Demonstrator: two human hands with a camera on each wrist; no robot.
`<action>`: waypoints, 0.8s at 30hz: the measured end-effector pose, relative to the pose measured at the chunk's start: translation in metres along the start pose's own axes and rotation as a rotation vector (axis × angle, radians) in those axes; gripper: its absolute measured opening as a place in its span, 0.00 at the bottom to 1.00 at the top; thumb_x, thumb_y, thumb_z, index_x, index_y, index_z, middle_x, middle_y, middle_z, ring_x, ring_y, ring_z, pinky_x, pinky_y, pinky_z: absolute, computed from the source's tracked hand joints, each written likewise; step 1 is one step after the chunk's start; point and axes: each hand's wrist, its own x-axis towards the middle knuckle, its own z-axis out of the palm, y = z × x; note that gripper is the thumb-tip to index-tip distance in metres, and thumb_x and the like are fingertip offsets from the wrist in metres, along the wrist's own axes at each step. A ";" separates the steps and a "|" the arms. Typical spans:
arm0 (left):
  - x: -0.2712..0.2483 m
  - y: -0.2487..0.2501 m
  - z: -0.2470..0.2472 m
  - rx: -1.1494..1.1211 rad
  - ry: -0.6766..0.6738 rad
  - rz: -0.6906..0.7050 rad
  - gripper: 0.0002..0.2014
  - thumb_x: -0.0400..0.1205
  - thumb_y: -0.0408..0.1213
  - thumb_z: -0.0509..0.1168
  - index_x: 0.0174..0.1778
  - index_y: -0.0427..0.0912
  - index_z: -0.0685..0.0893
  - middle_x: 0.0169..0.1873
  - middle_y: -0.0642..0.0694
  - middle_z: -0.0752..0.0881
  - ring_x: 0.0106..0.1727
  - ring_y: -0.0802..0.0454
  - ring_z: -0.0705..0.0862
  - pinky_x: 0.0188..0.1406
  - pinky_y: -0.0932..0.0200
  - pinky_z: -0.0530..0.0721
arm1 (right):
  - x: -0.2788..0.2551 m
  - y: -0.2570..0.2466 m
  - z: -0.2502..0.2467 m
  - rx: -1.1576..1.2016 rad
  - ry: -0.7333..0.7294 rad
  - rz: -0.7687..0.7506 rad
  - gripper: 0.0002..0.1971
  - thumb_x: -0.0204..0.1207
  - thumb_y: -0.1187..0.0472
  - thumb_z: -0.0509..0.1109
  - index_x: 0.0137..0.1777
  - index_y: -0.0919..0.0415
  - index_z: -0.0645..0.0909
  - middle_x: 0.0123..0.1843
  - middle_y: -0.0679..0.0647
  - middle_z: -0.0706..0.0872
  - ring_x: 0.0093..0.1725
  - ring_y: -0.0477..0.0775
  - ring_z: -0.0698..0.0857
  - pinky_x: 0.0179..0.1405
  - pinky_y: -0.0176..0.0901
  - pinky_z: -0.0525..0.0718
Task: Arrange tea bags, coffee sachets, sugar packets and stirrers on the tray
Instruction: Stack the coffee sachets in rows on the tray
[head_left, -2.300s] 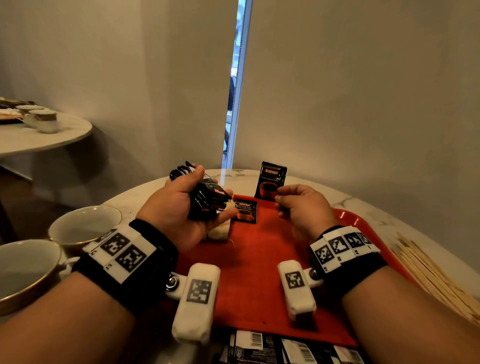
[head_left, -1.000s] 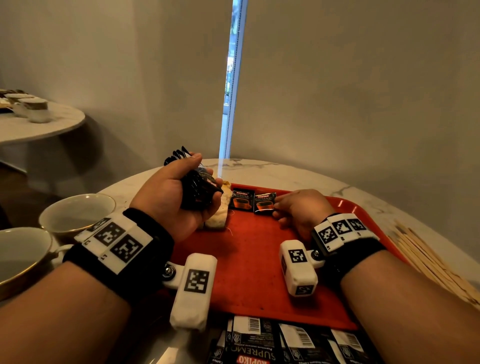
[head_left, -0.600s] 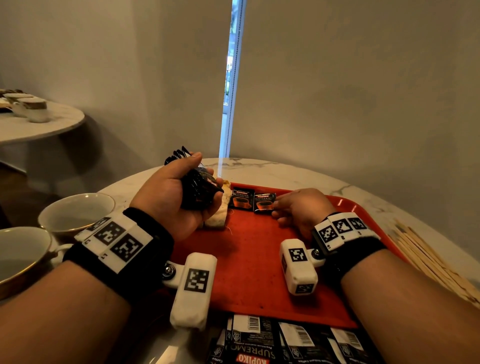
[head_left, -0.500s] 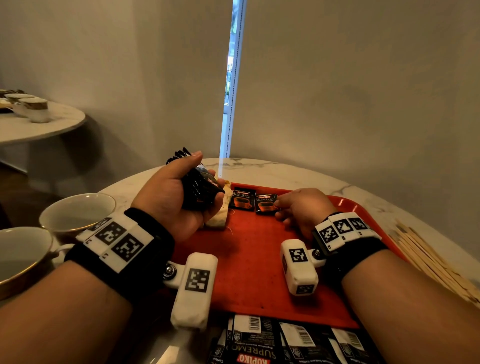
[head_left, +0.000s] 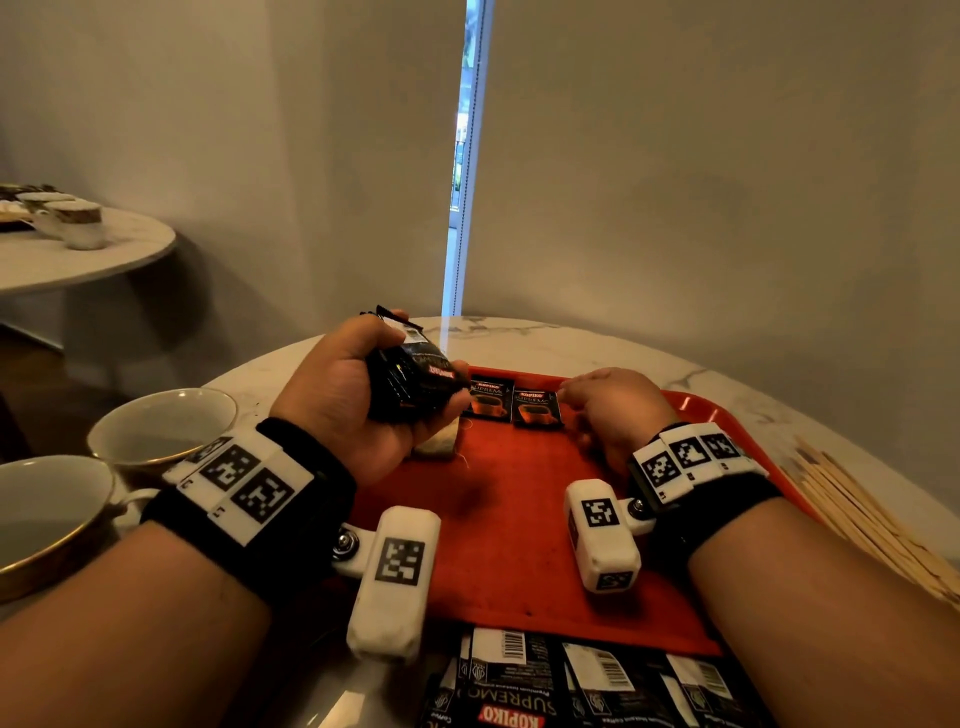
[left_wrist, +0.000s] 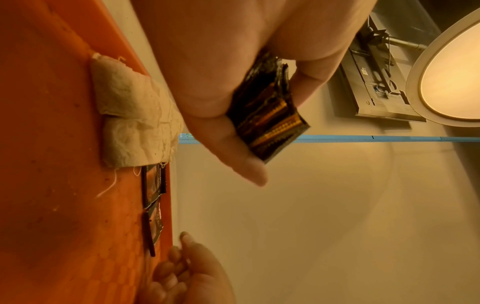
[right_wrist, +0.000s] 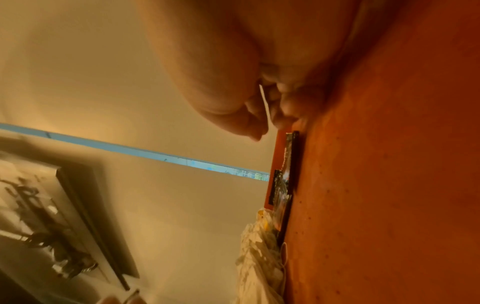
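Right now your left hand (head_left: 353, 400) is curled round a stack of sachets (head_left: 415, 376), thumb on one side and fingers on the other, held above the far left corner of the tray (head_left: 509, 519). From the left wrist view the stack (left_wrist: 267, 121) shows edge-on, dark with orange print, pinched between thumb and fingers (left_wrist: 311, 82).

Your right hand (head_left: 613, 410) rests low over the far edge of the tray, fingers curled inward, its tips just beside the right one of two sachets lying flat. From the right wrist view a thin pale sliver sits between the fingertips (right_wrist: 259, 117); I cannot tell what it is, nor whether the grip really holds it.

Those two flat sachets (head_left: 514, 405) lie side by side along the far edge, touching or nearly so, cups printed face up. Just left of them, in the far left corner and partly under your left hand, lie the tea bags (left_wrist: 135, 115), pale and crumpled, with a loose thread trailing onto the tray.

More sachets (head_left: 571, 680) lie on the tabletop (head_left: 571, 343) against the near edge of the tray, barcodes up. Stirrers (head_left: 872, 525) lie in a bundle on the tabletop beyond the right edge. Two cups (head_left: 156, 426) stand on the tabletop off the left edge.
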 end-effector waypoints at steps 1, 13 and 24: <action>-0.001 0.000 0.001 0.019 -0.006 -0.011 0.18 0.82 0.36 0.59 0.66 0.35 0.78 0.51 0.31 0.85 0.55 0.34 0.90 0.36 0.43 0.91 | -0.001 -0.004 -0.001 0.000 0.016 -0.045 0.04 0.78 0.64 0.73 0.48 0.63 0.87 0.37 0.57 0.87 0.33 0.56 0.83 0.35 0.50 0.82; -0.006 0.000 0.006 0.133 -0.064 -0.042 0.11 0.85 0.37 0.59 0.54 0.35 0.84 0.42 0.35 0.90 0.38 0.43 0.90 0.39 0.48 0.91 | -0.062 -0.054 0.005 0.206 -0.362 -0.654 0.21 0.76 0.79 0.69 0.60 0.55 0.86 0.51 0.52 0.85 0.37 0.37 0.85 0.41 0.29 0.83; -0.008 -0.001 0.005 0.156 -0.178 -0.117 0.32 0.76 0.38 0.64 0.77 0.31 0.73 0.50 0.32 0.85 0.40 0.40 0.87 0.44 0.47 0.83 | -0.048 -0.043 0.018 0.266 -0.264 -0.650 0.19 0.75 0.77 0.71 0.51 0.51 0.91 0.55 0.52 0.87 0.54 0.48 0.89 0.57 0.44 0.87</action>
